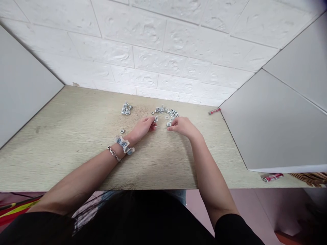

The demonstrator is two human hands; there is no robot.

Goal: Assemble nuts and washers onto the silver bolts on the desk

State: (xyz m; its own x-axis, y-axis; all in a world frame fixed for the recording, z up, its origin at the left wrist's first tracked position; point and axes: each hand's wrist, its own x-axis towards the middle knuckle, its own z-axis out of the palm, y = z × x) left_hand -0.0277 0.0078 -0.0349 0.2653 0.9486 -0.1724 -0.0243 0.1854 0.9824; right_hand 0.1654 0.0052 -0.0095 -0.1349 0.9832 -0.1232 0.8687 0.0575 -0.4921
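Observation:
My left hand (143,128) is closed, pinching a small metal bolt (156,118) that points upward. Across a short gap, my right hand (183,126) has thumb and fingertips closed on a round flat washer (169,124). Just beyond the right hand lies a loose heap of bolts, nuts and washers (171,113), partly hidden by its fingers. A single flat washer (167,118) rests between this heap and the hand. Farther left stands a small cluster of bolts (126,109). One nut (122,131) sits by my left wrist, and another (152,113) lies beyond the left hand.
The pale wooden tabletop (76,143) runs back to a white brick-patterned wall (148,64). Grey panels border it at left (22,78) and right (276,126). A red cylindrical item (214,111) lies at the right panel's corner, and a similar one (273,177) near the front right.

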